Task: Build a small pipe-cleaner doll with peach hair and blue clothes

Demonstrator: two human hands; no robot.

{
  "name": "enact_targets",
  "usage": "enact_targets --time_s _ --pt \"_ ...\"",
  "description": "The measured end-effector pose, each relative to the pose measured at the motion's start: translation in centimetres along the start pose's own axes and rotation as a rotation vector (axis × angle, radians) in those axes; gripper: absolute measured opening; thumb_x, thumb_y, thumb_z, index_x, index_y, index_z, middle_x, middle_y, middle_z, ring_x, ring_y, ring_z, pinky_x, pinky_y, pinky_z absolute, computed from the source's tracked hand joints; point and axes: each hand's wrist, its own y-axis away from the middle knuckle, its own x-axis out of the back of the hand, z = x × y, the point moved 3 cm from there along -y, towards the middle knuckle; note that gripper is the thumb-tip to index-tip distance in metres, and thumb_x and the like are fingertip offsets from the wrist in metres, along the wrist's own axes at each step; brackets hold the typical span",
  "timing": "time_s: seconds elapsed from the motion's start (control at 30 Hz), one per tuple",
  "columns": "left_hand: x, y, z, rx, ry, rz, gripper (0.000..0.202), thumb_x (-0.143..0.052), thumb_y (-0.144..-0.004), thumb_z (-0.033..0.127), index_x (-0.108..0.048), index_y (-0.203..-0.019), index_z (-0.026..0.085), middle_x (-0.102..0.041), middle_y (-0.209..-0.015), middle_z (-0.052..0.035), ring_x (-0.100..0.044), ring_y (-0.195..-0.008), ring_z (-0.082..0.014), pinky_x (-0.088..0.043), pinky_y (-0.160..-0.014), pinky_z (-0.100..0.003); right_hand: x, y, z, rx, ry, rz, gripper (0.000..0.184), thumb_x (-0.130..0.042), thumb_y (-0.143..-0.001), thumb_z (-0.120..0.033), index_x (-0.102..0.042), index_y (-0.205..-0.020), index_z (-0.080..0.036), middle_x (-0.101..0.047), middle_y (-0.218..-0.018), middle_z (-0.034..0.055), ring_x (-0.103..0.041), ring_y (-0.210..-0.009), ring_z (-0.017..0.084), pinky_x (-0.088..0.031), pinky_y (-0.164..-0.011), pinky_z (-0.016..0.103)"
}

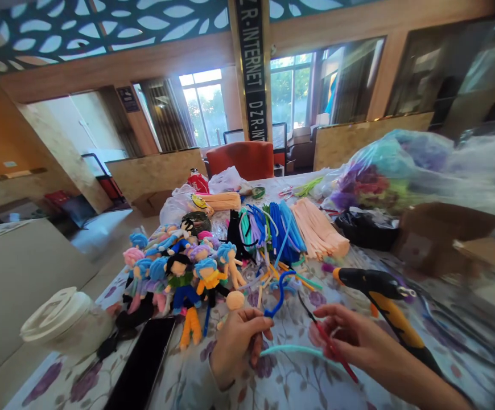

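My left hand [235, 343] is closed in a pinch on a bent blue pipe cleaner [278, 296] that curls up above the fingers. A small peach ball [234, 299] sits just above that hand. My right hand [352, 340] is closed round a thin red-handled tool [328, 341], perhaps scissors, that points up and left. A light blue pipe cleaner [292, 349] lies on the floral tablecloth [290, 381] between the hands. A black and yellow glue gun [379, 290] rests just right of my right hand.
Several pipe-cleaner dolls [179, 270] lie in a heap at left, with bundles of pipe cleaners [281, 228] behind. A black phone [143, 364] and a lidded cup [66, 322] sit near left. Cardboard box [439, 236] and plastic bags [401, 165] stand at right.
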Motion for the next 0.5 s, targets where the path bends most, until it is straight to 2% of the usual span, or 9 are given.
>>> enact_targets --time_s 0.07,0.17,0.27,0.37,0.5 --pt "0.2 -0.2 -0.4 -0.019 0.01 0.001 0.019 -0.068 -0.065 0.03 -0.059 -0.056 0.015 -0.06 -0.045 0.0023 -0.038 -0.025 -0.0032 -0.019 -0.029 -0.019 -0.5 0.5 0.5 -0.054 -0.326 -0.137 0.05 -0.061 -0.08 -0.036 -0.049 -0.126 -0.023 -0.061 -0.092 0.0026 -0.057 -0.072 0.014 -0.043 -0.06 0.025" --pt "0.2 -0.3 -0.7 -0.043 0.014 0.014 0.017 -0.068 -0.066 0.028 -0.059 -0.057 0.016 -0.062 -0.047 0.0026 -0.039 -0.026 -0.0034 -0.021 -0.029 -0.019 -1.4 0.9 0.5 -0.118 -0.432 -0.285 0.058 -0.071 -0.075 -0.038 -0.053 -0.128 -0.024 -0.057 -0.085 0.0006 -0.052 -0.07 0.012 -0.04 -0.061 0.023" --pt "0.1 -0.1 -0.3 -0.043 -0.021 0.02 0.017 -0.068 -0.066 0.028 -0.06 -0.056 0.016 -0.061 -0.045 0.0034 -0.037 -0.024 -0.003 -0.021 -0.028 -0.019 -1.9 0.7 -0.9 -0.027 -0.329 -0.358 0.043 -0.07 -0.076 -0.045 -0.061 -0.111 -0.022 -0.049 -0.081 -0.001 -0.043 -0.064 0.01 -0.037 -0.057 0.022" --pt "-0.2 0.4 0.4 -0.027 -0.08 0.008 0.02 -0.068 -0.066 0.029 -0.06 -0.053 0.015 -0.054 -0.037 0.0051 -0.036 -0.023 -0.0037 -0.023 -0.028 -0.018 -2.1 0.2 -2.7 0.068 -0.104 -0.367 0.031 -0.062 -0.083 -0.045 -0.06 -0.099 -0.018 -0.048 -0.088 0.0013 -0.044 -0.07 0.012 -0.039 -0.061 0.023" --pt "-0.5 0.8 0.8 -0.003 -0.16 -0.007 0.019 -0.066 -0.065 0.027 -0.061 -0.05 0.016 -0.053 -0.036 0.0048 -0.037 -0.023 -0.0046 -0.024 -0.027 -0.017 -2.5 -0.5 -4.0 0.018 0.002 -0.387 0.03 -0.056 -0.086 -0.044 -0.057 -0.095 -0.016 -0.048 -0.083 0.0007 -0.042 -0.065 0.011 -0.037 -0.057 0.022"
